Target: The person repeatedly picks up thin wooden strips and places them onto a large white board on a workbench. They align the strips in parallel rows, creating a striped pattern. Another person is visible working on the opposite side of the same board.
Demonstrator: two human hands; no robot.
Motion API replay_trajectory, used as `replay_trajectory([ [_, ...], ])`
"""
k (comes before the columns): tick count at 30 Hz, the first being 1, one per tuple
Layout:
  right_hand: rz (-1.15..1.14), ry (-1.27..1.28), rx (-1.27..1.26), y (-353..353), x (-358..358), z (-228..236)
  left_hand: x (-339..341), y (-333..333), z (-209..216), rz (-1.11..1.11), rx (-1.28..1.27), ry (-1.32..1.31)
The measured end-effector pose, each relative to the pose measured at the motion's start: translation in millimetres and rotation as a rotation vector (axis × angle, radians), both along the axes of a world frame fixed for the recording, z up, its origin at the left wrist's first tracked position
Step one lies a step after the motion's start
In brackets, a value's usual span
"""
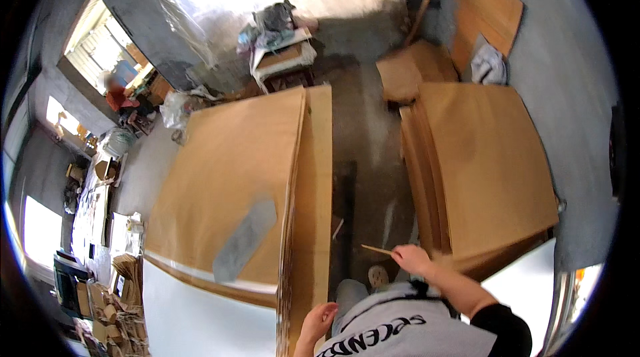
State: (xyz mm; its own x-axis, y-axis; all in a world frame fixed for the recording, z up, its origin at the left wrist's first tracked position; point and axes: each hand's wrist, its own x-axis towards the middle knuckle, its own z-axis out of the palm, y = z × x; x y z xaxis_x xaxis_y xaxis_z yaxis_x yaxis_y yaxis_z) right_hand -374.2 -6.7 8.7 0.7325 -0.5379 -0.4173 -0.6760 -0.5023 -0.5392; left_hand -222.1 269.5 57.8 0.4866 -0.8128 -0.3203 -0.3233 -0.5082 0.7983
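Note:
My right hand (412, 259) is closed around a thin, light wooden stick (377, 250), which points left over the gap between two stacks. Low in the picture, my left hand (320, 320) hangs beside the left stack's near right edge. Its fingers are loosely bent and I see nothing in them. The left stack is topped by a large brown cardboard sheet (227, 157). On that sheet lies a long flat grey piece (245, 242) with angled ends. Another stack of brown cardboard sheets (493, 164) stands to my right, nearest my right hand.
A white sheet (207, 307) shows at the left stack's near end. Ahead, a small table (287, 57) carries cloths and bags. A brown board (487, 17) leans on the right wall. Cardboard scraps (110, 310) pile up at lower left. Another person (123, 98) sits far left.

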Motion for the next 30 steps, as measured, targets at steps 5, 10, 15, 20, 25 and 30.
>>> replay_trajectory([
  [5, -0.338, -0.138, -0.05, -47, -11, -37, 62, -73, -56, -0.337, 0.135, -0.03],
  [10, -0.546, -0.209, -0.121, -109, -2, -42, 131, -191, -79, -0.492, 0.133, -0.031],
  [15, -0.981, -0.254, -0.079, -179, -3, -27, 187, -335, -77, -0.6, -0.079, -0.049],
  [20, -0.979, 0.007, -0.2, -229, -9, -22, 228, -444, -56, -0.651, -0.036, -0.023],
  [25, -1.131, 0.027, -0.186, -271, -7, -44, 256, -528, -54, -0.69, -0.041, -0.007],
  [30, -1.169, 0.114, -0.244, -351, -16, -52, 251, -598, -55, -0.73, 0.031, 0.013],
])
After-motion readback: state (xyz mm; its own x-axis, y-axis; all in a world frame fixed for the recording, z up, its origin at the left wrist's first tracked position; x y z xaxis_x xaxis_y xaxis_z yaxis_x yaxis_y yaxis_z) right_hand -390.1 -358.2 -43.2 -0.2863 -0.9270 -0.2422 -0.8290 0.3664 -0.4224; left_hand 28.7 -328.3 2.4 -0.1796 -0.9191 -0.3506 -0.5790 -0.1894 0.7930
